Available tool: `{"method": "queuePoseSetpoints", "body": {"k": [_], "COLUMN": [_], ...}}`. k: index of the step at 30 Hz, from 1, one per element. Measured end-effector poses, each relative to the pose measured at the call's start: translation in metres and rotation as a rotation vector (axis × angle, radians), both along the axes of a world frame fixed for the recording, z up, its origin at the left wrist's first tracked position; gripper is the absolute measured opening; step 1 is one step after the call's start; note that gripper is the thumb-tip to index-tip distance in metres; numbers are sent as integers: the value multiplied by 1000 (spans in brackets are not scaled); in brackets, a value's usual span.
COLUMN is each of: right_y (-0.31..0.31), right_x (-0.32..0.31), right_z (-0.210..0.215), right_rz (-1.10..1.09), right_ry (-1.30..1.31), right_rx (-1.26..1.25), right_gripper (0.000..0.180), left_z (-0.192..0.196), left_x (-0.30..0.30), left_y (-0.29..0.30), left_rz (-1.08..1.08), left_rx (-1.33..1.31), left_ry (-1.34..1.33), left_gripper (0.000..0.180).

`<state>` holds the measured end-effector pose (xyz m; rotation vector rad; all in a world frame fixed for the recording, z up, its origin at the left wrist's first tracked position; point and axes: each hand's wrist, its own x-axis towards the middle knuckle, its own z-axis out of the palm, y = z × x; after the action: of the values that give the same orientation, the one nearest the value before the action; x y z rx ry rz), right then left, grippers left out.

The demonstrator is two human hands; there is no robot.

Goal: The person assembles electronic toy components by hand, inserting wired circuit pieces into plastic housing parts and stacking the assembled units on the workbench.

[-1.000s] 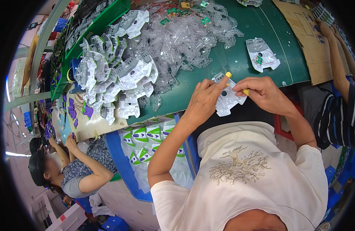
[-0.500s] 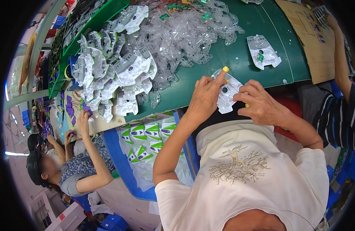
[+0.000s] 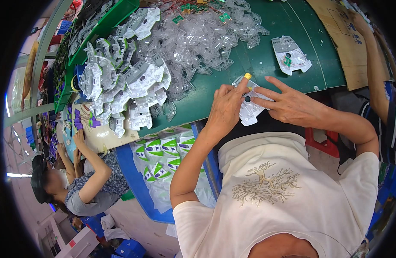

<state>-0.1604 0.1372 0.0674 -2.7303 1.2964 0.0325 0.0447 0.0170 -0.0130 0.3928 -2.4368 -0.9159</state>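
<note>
Near the front edge of the green bench, my left hand [image 3: 226,109] grips a white plastic housing [image 3: 250,115] with a round dark hole. Yellow covers sit on some of its fingertips. From the right comes my right hand [image 3: 294,105], fingers spread apart, with its fingertips over the housing's right side. Whether they press on it is hard to tell. Farther right on the bench lies another white housing [image 3: 299,59] with a small green circuit board [image 3: 287,61] and thin wires on it.
Clear plastic parts [image 3: 198,38] are heaped across the green bench [image 3: 249,64]. To their left rises a pile of white-and-grey housings [image 3: 104,81], beside a green bin [image 3: 110,19]. A blue crate [image 3: 150,206] holds green-and-white pieces. Co-workers sit left and right; cardboard [image 3: 335,38] covers the bench's right end.
My right hand has gone from curled fingers to spread ones, stretched over the housing. At left, a co-worker's hand has left a purple part; at right, another person's arm has shifted.
</note>
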Motion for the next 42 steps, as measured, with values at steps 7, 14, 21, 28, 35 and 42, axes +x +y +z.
{"method": "queuePoseSetpoints", "body": {"k": [7, 14, 21, 28, 35, 42], "right_y": [-8, 0, 5, 17, 29, 41], "right_x": [-4, 33, 47, 15, 25, -70], "right_z": [-9, -40, -36, -32, -65, -52], "right_rz": [17, -356, -412, -733, -960, -1208], "right_ry": [-340, -505, -372, -632, -1032, -1119], "right_rx": [50, -317, -249, -327, -59, -355], "right_gripper": [19, 14, 25, 21, 20, 15], "left_z": [1, 2, 1, 5, 12, 20], "left_x": [0, 0, 3, 3, 4, 3], "left_y": [2, 2, -5, -5, -4, 1], "left_rz": [25, 16, -17, -23, 111, 255], "left_rx": [1, 20, 36, 124, -1, 59], "left_ry": [-2, -17, -8, -7, 197, 185], "left_gripper": [71, 73, 67, 59, 47, 36]}}
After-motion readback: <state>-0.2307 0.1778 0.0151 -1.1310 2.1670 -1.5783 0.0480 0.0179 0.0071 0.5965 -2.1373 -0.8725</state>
